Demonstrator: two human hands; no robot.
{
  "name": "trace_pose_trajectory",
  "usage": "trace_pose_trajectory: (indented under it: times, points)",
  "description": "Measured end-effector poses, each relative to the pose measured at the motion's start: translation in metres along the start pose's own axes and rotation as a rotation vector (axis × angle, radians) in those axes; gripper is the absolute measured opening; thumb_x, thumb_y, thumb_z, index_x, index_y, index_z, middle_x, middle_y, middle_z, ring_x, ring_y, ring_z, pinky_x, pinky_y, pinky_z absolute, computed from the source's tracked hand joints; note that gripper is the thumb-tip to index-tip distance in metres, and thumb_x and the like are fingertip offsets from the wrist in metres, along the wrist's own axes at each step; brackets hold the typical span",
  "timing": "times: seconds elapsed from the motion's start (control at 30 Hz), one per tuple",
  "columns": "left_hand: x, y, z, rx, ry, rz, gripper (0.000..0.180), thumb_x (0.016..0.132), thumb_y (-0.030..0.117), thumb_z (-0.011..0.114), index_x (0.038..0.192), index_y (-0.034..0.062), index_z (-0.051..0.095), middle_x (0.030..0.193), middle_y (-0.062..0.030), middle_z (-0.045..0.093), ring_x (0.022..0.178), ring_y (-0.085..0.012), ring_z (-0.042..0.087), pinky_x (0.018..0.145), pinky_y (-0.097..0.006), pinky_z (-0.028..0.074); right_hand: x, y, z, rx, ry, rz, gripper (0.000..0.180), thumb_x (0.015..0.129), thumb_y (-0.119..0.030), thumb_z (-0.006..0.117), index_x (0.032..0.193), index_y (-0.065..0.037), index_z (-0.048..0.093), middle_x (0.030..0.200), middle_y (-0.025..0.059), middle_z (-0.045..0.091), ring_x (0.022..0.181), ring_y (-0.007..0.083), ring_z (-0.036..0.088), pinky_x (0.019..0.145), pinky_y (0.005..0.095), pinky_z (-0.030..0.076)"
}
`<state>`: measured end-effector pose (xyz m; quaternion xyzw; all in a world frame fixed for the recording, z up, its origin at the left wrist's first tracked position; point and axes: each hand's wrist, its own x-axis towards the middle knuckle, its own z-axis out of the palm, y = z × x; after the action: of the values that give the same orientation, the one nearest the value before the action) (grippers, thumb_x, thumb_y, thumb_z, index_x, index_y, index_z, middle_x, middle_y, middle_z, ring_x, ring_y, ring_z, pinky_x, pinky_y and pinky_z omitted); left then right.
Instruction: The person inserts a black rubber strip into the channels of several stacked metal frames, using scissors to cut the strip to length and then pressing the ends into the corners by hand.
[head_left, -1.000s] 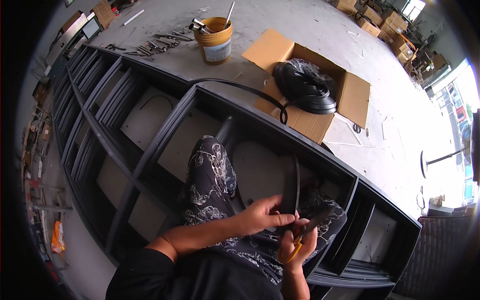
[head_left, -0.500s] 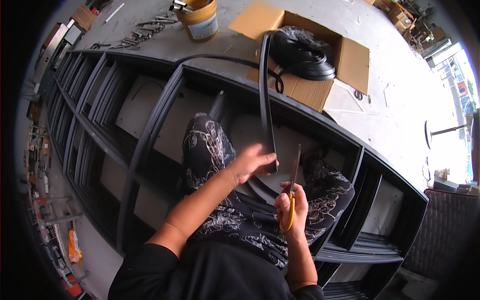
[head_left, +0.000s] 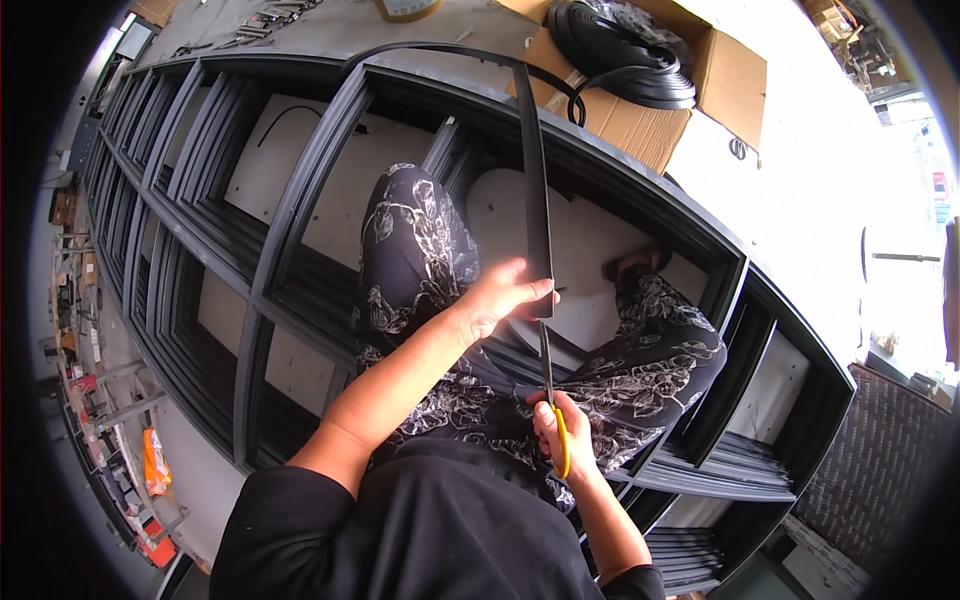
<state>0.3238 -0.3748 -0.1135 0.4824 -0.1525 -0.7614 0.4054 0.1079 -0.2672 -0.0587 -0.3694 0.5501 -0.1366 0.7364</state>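
My left hand [head_left: 508, 297] is closed around the lower end of a black rubber strip [head_left: 535, 190], thumb on its front face. From there the flat strip rises away from me, bends over the frame and loops toward a carton. My right hand [head_left: 560, 428] grips scissors [head_left: 561, 440] by their yellow handles. Their blades point up, with the tips at the strip's cut end just below my left hand. Whether the blades are parted I cannot tell. Both hands are above my lap, between my bent knees in patterned trousers.
Stacked dark grey metal frames [head_left: 262, 300] surround my legs. Beyond their far edge, an open cardboard box [head_left: 640, 135] holds a coil of black strip [head_left: 615, 60]. A yellow bucket [head_left: 408, 8] and metal pieces [head_left: 268, 22] lie at the far left. A cluttered rack [head_left: 100, 440] stands left.
My right hand has moved left with the scissors, bringing the blades in line under the strip's end. My left hand keeps hold of the strip. The view has tilted slightly nearer.
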Motion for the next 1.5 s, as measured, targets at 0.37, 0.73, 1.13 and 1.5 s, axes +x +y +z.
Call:
trace_pose_trajectory:
  times: [0.37,0.73,1.13,1.5]
  points:
    - [-0.01,0.0,0.003,0.036,-0.012,0.094,0.026,0.095,0.023,0.066,0.113,0.0068,0.056,0.097,-0.0062,0.069,0.089,-0.0133,0.067,0.079,-0.028,0.056,-0.001,-0.011,0.008,0.069,0.075,0.035,0.042,0.092,-0.041,0.068,0.108,-0.002,0.061,0.068,-0.0053,0.05,0.051,0.0036,0.041,0.045,0.0196,0.032]
    - [0.011,-0.029,-0.008,0.258,0.106,0.158,0.028,0.093,0.022,0.068,0.113,0.0049,0.056,0.098,-0.0087,0.069,0.089,-0.0146,0.067,0.079,-0.028,0.056,-0.003,-0.006,0.02,0.143,0.123,-0.034,0.031,0.101,-0.03,0.053,0.1,0.0,0.059,0.057,-0.003,0.045,0.04,0.0053,0.037,0.035,0.0199,0.031]
    - [-0.012,-0.001,-0.012,0.322,0.036,0.134,0.025,0.094,0.018,0.067,0.11,0.0015,0.057,0.095,-0.0066,0.068,0.086,-0.0139,0.067,0.079,-0.027,0.055,-0.019,-0.017,-0.022,-0.139,-0.093,0.029,0.037,0.09,-0.039,0.069,0.102,-0.004,0.064,0.073,-0.0031,0.053,0.067,0.0066,0.047,0.061,0.0241,0.041]
    - [-0.059,0.054,-0.009,0.51,-0.188,0.248,0.021,0.092,0.012,0.068,0.102,-0.0016,0.056,0.091,-0.0037,0.063,0.085,-0.0096,0.058,0.077,-0.026,0.05,0.007,-0.102,-0.062,-0.736,-0.33,-0.112,0.06,0.078,-0.05,0.077,0.112,-0.002,0.068,0.091,0.0146,0.064,0.082,0.0255,0.063,0.077,0.0345,0.051]
